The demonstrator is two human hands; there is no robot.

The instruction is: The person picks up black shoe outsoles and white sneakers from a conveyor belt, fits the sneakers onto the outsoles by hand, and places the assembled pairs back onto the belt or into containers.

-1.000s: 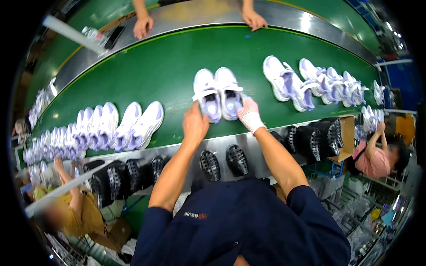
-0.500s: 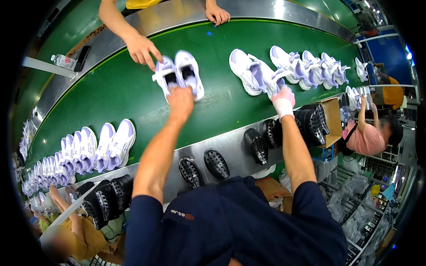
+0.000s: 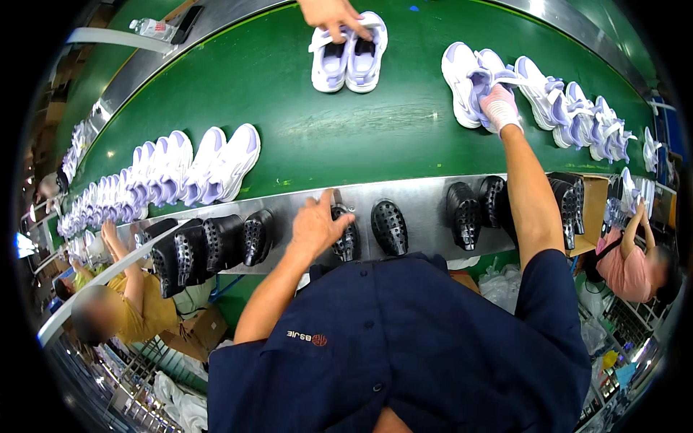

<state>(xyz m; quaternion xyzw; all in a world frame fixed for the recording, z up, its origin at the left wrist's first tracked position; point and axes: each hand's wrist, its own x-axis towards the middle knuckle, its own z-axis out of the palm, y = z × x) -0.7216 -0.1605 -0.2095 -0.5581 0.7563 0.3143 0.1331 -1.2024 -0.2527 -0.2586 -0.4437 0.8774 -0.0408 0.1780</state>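
Note:
My left hand [image 3: 319, 225] has its fingers spread at the near metal edge, beside and partly over a black shoe-shaped form [image 3: 345, 242] dotted with holes. Whether it touches the form I cannot tell. My right hand [image 3: 499, 107], in a pale pink and white glove, reaches to the right and grips a white and lilac sneaker [image 3: 491, 58] at its opening. Against that shoe lies its neighbour, another sneaker [image 3: 456, 68]. Across the green table [image 3: 310, 151], a co-worker's hand [image 3: 333, 18] touches a pair of sneakers [image 3: 363, 68].
More black forms [image 3: 390, 227] stand along the metal ledge [image 3: 426, 198]. A long row of sneakers [image 3: 234, 162] runs off to the left, another group [image 3: 570, 108] to the right. A cardboard box [image 3: 594, 209] stands by the right-hand forms. Co-workers sit at both sides.
My left hand has let go of the sneaker pair and come back to the near ledge. The co-worker's hand now lies over that pair. My right hand stays on its sneaker; the view has shifted.

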